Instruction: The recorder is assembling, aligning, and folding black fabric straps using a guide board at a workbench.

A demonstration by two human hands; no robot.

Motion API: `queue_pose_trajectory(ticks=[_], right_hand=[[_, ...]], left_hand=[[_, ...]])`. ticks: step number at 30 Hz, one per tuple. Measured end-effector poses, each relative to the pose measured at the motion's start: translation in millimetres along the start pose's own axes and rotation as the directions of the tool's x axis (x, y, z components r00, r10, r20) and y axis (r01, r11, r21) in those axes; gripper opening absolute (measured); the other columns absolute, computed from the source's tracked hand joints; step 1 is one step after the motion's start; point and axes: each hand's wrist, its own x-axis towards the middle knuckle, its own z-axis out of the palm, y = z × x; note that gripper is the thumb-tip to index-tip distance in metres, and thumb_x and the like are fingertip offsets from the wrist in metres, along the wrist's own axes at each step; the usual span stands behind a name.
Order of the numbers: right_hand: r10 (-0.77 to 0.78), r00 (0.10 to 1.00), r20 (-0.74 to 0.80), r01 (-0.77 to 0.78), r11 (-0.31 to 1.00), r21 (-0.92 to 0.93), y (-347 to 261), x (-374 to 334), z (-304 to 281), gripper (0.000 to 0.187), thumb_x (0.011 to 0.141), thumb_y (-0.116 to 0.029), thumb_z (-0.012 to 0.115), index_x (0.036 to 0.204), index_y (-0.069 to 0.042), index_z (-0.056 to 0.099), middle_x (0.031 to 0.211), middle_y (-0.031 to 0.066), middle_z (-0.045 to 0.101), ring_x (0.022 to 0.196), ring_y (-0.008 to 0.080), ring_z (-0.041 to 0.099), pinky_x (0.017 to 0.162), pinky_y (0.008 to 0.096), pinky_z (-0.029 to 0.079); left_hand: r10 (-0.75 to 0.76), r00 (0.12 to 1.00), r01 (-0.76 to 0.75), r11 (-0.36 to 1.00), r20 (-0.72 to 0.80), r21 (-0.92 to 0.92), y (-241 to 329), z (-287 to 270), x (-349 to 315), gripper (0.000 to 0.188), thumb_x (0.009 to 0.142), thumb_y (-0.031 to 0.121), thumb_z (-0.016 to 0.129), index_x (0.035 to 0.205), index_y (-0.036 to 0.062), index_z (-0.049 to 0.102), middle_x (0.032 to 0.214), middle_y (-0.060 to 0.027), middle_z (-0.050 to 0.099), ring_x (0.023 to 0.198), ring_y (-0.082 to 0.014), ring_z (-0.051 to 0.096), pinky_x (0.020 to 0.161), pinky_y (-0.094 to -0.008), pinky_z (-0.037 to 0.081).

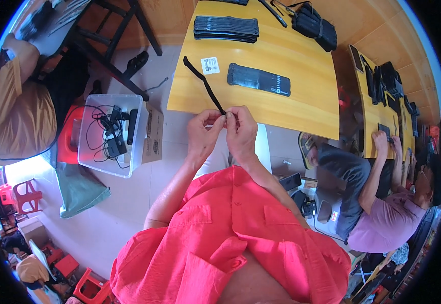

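A thin black strap [207,88] lies slantwise over the front of the yellow wooden table [311,81], its near end raised between my fingertips. My left hand [205,136] is closed on that end in a pinch of thumb and forefinger. Right beside it, touching, my right hand [242,133] pinches the same end; the very tip is hidden by the fingers. Beyond my hands, a flat dark panel [253,80] with rounded corners rests on the tabletop. Left of the panel is a small white printed label [210,66].
A stack of flat black pieces [225,29] and a tied black bundle [314,28] occupy the table's far side. On the floor at left stands a clear plastic bin [110,162] of cables. Co-workers sit at left and right, one in a purple shirt [387,223].
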Motion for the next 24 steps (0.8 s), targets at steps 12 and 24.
queue_pose_trajectory(ticks=[12, 24], right_hand=[[-0.26, 0.965, 0.017, 0.26, 0.957, -0.131, -8, 2, -7, 0.003, 0.081, 0.002, 0.056, 0.083, 0.001, 0.055, 0.071, 0.014, 0.052, 0.061, 0.0296, 0.055, 0.051, 0.0355, 0.043], [-0.316, 0.944, 0.098, 0.33, 0.921, -0.207, -19, -1, -11, 0.008, 0.075, 0.0, 0.057, 0.082, -0.001, 0.053, 0.073, 0.013, 0.048, 0.066, 0.0308, 0.053, 0.055, 0.0392, 0.045]], left_hand=[[-0.108, 0.961, 0.123, 0.991, 0.255, -0.044, 16, -17, 7, 0.016, 0.088, 0.005, 0.053, 0.095, -0.0067, 0.062, 0.08, -0.0074, 0.064, 0.074, -0.0122, 0.062, 0.067, -0.0238, 0.05], [-0.175, 0.908, 0.218, 0.973, 0.382, -0.072, 26, -30, 8, 0.016, 0.089, 0.004, 0.052, 0.096, -0.0053, 0.062, 0.084, -0.0083, 0.064, 0.076, -0.0151, 0.063, 0.073, -0.0284, 0.054]])
